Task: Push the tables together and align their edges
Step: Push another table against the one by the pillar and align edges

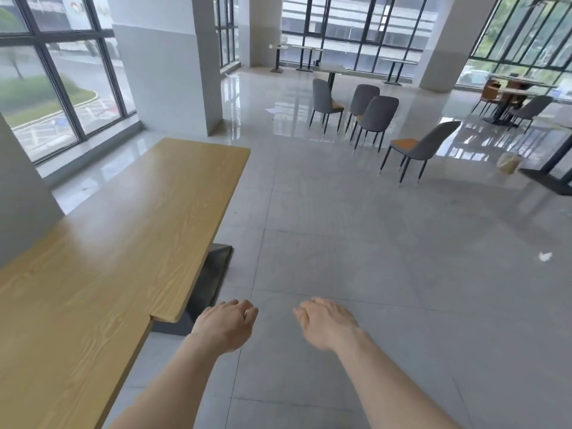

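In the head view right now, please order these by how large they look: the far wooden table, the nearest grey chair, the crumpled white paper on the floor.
1. Far wooden table, clearly largest.
2. Nearest grey chair, though it stands farther away.
3. Crumpled white paper, smallest.

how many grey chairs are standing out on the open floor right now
4 clearly: three grouped by the far table, one nearer alone. More chairs sit around the right-hand table, partly hidden.

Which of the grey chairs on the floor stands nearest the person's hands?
The grey chair with the orange seat, standing alone on the right closest to the camera. The other three are bunched together farther back, near a table by the windows.
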`<action>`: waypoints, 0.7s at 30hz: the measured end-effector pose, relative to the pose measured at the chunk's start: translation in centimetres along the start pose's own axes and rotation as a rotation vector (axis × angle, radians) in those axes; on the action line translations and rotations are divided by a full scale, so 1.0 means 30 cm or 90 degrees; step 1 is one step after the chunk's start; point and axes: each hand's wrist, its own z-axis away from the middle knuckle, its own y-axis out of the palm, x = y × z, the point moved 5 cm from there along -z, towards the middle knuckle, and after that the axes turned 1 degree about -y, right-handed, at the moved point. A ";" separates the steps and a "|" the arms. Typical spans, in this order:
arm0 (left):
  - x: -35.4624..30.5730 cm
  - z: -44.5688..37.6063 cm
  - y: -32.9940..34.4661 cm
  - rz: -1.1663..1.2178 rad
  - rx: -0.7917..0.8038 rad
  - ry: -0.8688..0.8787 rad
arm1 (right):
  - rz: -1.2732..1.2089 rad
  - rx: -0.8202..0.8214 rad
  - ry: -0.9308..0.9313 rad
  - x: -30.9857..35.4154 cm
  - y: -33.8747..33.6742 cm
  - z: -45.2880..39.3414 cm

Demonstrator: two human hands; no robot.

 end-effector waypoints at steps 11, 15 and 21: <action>-0.089 -0.799 -0.267 0.022 -0.056 -0.058 | -0.004 0.010 -0.068 -0.251 -0.330 -0.832; -0.048 -0.994 -0.379 0.055 -0.093 -0.100 | 0.031 0.031 -0.110 -0.253 -0.445 -1.102; 0.180 -1.118 -0.471 0.123 -0.115 -0.219 | 0.079 0.070 -0.229 -0.027 -0.492 -1.450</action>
